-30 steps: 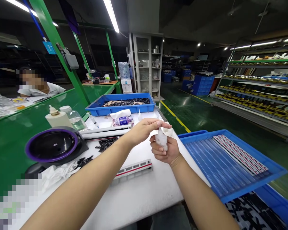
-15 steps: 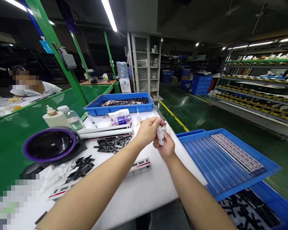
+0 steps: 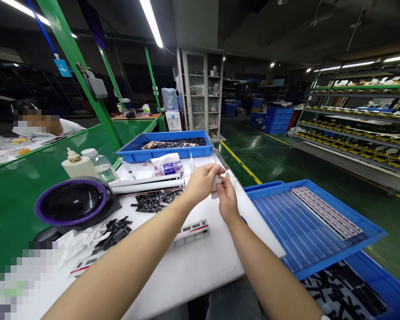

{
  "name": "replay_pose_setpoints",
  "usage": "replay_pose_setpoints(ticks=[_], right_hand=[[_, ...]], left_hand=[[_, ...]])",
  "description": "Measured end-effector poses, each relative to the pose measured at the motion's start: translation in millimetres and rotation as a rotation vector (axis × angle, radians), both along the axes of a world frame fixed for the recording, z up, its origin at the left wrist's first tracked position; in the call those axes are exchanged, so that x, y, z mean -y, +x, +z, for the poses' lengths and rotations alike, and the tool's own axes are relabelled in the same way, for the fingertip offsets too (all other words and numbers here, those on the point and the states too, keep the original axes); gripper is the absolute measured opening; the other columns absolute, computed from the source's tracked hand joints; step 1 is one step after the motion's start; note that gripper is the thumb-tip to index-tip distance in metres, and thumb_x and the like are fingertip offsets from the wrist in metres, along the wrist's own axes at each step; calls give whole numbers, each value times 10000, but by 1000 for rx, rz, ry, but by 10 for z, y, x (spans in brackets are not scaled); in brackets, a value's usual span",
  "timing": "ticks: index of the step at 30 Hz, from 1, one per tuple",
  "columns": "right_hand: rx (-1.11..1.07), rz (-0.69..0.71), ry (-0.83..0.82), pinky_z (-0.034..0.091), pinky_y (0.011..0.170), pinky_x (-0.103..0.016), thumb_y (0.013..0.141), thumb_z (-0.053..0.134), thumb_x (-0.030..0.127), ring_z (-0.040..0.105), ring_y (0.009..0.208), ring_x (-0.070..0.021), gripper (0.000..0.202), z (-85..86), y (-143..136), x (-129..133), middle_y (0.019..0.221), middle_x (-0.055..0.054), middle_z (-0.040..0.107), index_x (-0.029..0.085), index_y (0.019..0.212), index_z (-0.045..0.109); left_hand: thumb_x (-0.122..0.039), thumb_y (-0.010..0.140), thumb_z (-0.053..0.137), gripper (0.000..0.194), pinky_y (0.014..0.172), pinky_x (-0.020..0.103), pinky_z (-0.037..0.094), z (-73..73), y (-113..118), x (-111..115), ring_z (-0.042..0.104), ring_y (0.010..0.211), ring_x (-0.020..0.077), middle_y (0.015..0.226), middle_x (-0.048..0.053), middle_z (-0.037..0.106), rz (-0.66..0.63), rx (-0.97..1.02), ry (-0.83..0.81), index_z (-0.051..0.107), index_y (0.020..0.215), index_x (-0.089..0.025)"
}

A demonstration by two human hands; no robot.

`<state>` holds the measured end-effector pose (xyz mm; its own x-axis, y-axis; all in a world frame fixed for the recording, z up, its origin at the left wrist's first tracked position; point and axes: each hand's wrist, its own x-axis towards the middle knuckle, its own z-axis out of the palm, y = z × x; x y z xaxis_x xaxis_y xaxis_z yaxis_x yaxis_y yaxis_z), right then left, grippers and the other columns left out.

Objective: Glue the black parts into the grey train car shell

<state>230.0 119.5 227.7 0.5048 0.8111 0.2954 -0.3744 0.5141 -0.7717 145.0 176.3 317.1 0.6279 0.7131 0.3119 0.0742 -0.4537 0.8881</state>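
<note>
Over the right part of the white table, my left hand (image 3: 200, 183) and my right hand (image 3: 228, 200) meet around a small white bottle (image 3: 215, 194). The left fingers close over its top; the right thumb and fingers press its side. Much of the bottle is hidden by the fingers. Below and left of the hands lies a white train-car shell (image 3: 194, 228) with a red stripe and window openings. A pile of small black parts (image 3: 156, 200) sits left of my left hand. Behind the hands stands a white nozzle bottle (image 3: 191, 162).
Long white striped shells (image 3: 150, 186) lie across the table beside a black, purple-rimmed round dish (image 3: 72, 202). A blue tray (image 3: 168, 154) of black parts stands at the back. To the right, another blue tray (image 3: 370, 240) holds clear strips and striped pieces. A co-worker (image 3: 70, 126) sits far left.
The bottle has turned and shifted slightly left and down between my hands, with more of it now covered. My right hand has moved up a little against it.
</note>
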Motion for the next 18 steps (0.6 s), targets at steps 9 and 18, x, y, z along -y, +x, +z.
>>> replay_pose_setpoints(ticks=[9,18], right_hand=[[-174,641,-56,160,366,-195,735,548,452,229,439,-70,315,129,158,104,573,38,387,147,804,591],[-224,781,-44,108,326,-163,757,549,538,202,449,-76,368,130,187,138,567,38,379,174,802,558]], left_hand=[[-517,893,572,432,843,341,505,87,-127,33,641,1057,259,1186,116,717,-316,-38,-115,744,1097,-178],[-565,899,540,440,555,259,472,0,-50,164,616,657,147,956,73,729,-230,29,-225,737,990,-182]])
